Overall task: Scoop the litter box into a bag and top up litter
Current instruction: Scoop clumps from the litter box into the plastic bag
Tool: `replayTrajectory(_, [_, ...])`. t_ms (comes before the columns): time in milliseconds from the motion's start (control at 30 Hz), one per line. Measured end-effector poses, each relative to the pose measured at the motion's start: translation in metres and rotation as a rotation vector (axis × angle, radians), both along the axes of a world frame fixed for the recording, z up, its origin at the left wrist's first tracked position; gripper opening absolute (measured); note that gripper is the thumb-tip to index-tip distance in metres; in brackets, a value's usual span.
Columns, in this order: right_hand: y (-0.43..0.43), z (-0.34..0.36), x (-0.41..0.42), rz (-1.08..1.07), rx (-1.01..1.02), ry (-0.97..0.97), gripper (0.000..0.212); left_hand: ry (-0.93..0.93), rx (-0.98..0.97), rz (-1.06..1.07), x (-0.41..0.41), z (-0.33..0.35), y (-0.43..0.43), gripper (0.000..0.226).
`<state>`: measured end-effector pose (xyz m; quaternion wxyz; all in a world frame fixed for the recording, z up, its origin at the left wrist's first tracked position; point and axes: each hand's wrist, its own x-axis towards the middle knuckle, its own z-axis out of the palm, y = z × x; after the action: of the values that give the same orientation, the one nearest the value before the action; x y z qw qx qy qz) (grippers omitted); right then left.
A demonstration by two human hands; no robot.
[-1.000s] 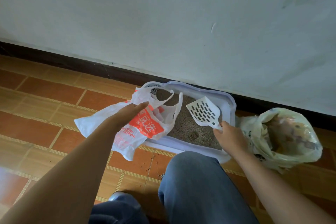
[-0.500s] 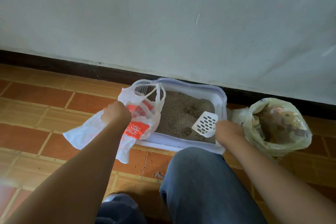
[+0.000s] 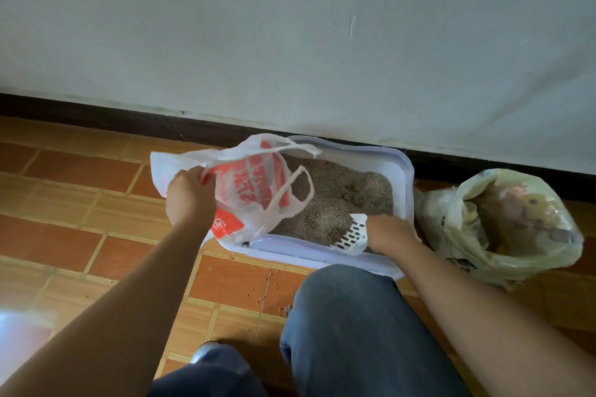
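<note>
A: Where is the tray (image 3: 400, 167) found?

B: It is set on the tiled floor (image 3: 64, 203) against the dark skirting (image 3: 129, 121), below the pale wall (image 3: 290, 26). It is filled with grey-brown litter (image 3: 325, 200), and a few darker clumps are seen toward its right side.

A: And the left hand (image 3: 190, 196)?

B: It is closed on the edge of the white bag (image 3: 248, 193) with red print. The bag is held over the tray's left end, with its handles draped across the litter.

A: What is gripped by the right hand (image 3: 387, 232)?

B: The white slotted scoop (image 3: 351, 235) is gripped at its handle end, the fingers being wrapped round it. The scoop's blade is tilted down into the litter at the tray's near right corner, and a little litter is seen on it.

A: What is placed beside the tray?

B: A yellowish sack (image 3: 503, 229) is stood just to the right of it, its mouth open and brownish contents shown inside. What it holds cannot be told exactly.

A: Anything on the floor?

B: Stray grains (image 3: 267, 287) are scattered on the tiles in front of the tray, beside a knee (image 3: 351, 316) clad in blue jeans.
</note>
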<state>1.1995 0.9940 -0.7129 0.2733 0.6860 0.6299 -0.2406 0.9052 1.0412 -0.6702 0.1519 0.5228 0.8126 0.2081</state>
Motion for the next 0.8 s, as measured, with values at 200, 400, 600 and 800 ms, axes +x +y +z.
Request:
replayTrajectory(200, [-0.001,-0.018,-0.006,-0.001,0.040,0.075,0.017,-0.062,0.008,0.015,0.007,-0.004,-0.001,0.029])
replayTrajectory(400, [0.000,-0.028,-0.007,-0.031,0.051,0.128,0.014,-0.077,0.002,0.067,0.002,-0.012,-0.001,0.030])
replayTrajectory(600, [-0.002,-0.030,0.001,-0.050,0.062,0.173,0.010,-0.154,0.015,0.115,0.002,-0.014,0.002,0.029])
replayTrajectory(800, [-0.003,-0.028,0.005,-0.137,0.088,0.240,0.014,-0.198,0.034,0.123,0.006,-0.011,0.004,0.029])
